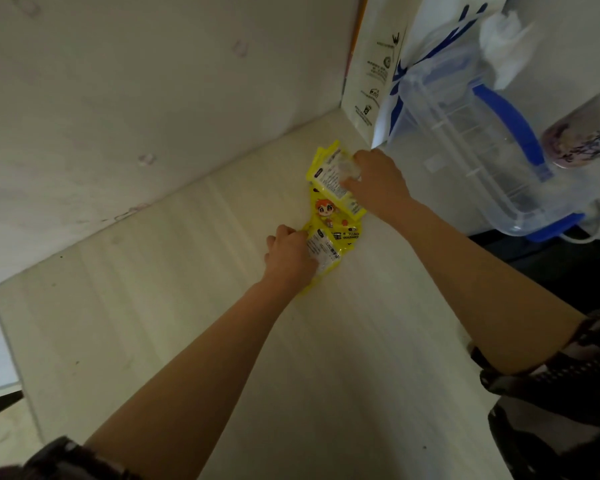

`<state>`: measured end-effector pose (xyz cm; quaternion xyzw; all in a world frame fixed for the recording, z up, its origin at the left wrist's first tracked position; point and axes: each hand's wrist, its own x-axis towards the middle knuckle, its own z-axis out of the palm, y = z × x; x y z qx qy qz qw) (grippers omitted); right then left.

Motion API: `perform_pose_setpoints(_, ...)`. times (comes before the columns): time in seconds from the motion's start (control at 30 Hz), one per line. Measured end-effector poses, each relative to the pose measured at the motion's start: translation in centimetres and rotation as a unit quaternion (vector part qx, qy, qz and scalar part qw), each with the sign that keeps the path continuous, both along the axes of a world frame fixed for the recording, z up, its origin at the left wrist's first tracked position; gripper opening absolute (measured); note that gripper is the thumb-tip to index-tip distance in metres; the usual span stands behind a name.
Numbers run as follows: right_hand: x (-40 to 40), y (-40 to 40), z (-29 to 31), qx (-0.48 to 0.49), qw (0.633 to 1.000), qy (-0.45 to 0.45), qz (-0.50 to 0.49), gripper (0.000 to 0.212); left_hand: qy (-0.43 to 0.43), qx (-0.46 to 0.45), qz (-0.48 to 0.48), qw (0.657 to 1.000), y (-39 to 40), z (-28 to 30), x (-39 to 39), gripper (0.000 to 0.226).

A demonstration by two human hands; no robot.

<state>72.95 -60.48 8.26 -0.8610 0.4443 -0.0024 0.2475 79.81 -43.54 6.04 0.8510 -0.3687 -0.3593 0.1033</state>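
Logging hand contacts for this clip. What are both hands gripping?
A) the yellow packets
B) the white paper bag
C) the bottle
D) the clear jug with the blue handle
A: the left hand and the right hand each grip the yellow packets on the white shelf; the jug stands untouched.

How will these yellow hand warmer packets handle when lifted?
Probably floppy: the yellow packets look like thin film pouches, creased under the left hand. Likely slippery: the wrap glares by the right hand. Flat, so unlikely to roll.
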Motion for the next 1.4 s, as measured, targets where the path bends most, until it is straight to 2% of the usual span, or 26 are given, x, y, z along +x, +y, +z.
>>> perform_pose_setpoints(0.1,-1.5,0.1,0.5,0.099,0.984,-0.083,-0.124,0.024,0.005,0.008,0.010,1.000,0.3,0.0,0.0,0.038)
perform_pose_setpoints(0.2,-2.9,1.0,0.3,0.250,0.919,-0.190,-0.239,0.024,-0.003,-0.010,0.003,1.000,0.8,-0.2,-0.2,0.036)
perform_pose_setpoints(0.3,-3.6,2.1,-0.7,0.295,0.896,-0.183,-0.276,0.026,0.005,-0.052,0.009,0.999,1.4,-0.2,-0.4,0.028)
perform_pose_setpoints(0.47,-3.0,2.7,-2.0,0.283,0.891,-0.172,-0.312,0.026,0.030,-0.052,0.012,0.998,2.7,0.6,0.2,0.030)
perform_pose_setpoints(0.57,-2.1,3.0,-2.1,0.276,0.898,-0.166,-0.300,0.027,0.016,-0.051,0.022,0.998,4.3,0.1,1.4,0.035)
perform_pose_setpoints(0.7,-1.3,3.7,-2.1,0.235,0.923,-0.142,-0.271,0.024,0.029,-0.084,0.139,0.986,6.2,-0.8,3.2,0.033)
perform_pose_setpoints(0.83,-1.1,3.6,-2.0,0.228,0.929,-0.132,-0.260,0.021,0.072,-0.140,0.274,0.949,5.9,-0.8,4.1,0.026)
perform_pose_setpoints(1.0,-1.5,3.9,-2.3,0.251,0.925,-0.134,-0.253,0.022,0.124,-0.174,0.331,0.919,3.9,-0.7,3.8,0.016)
perform_pose_setpoints(1.17,-3.1,4.5,-2.9,0.294,0.889,-0.200,-0.290,0.021,0.153,-0.183,0.350,0.906,3.9,-1.1,3.0,0.017)
perform_pose_setpoints(1.4,-6.5,7.3,-2.9,0.322,0.860,-0.229,-0.324,0.023,0.161,-0.198,0.347,0.902,6.3,-0.6,1.7,0.023)
